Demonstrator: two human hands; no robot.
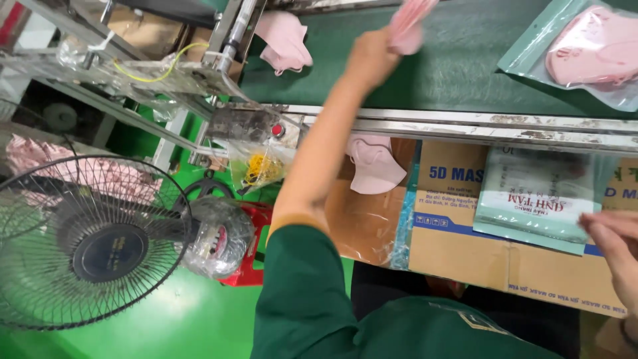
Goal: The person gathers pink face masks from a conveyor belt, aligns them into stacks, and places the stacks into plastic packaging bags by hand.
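Green belt point(425, 73) ran across the top of the head view, steel rail along its near edge. Left hand point(372, 56) was stretched out over the belt's middle, fingers closed on a pink mask point(409, 26) held up off the belt; blurred, so its long axis couldn't be read. Right hand point(615, 249) stayed near the body, below the rail at the right edge, fingertips on the corner of an empty pouch point(535, 199) lying over a cardboard box point(505, 259); grip not clear, looked like a light pinch. So the mask lay far forward and left of the pouch, and the left hand was the nearer one. Counts: one fan point(86, 242) lower left; one filled pouch point(585, 50) at the belt's far right corner; loose masks, three: one held, one at the belt's far left edge point(286, 40), one in a box under the rail point(373, 166).
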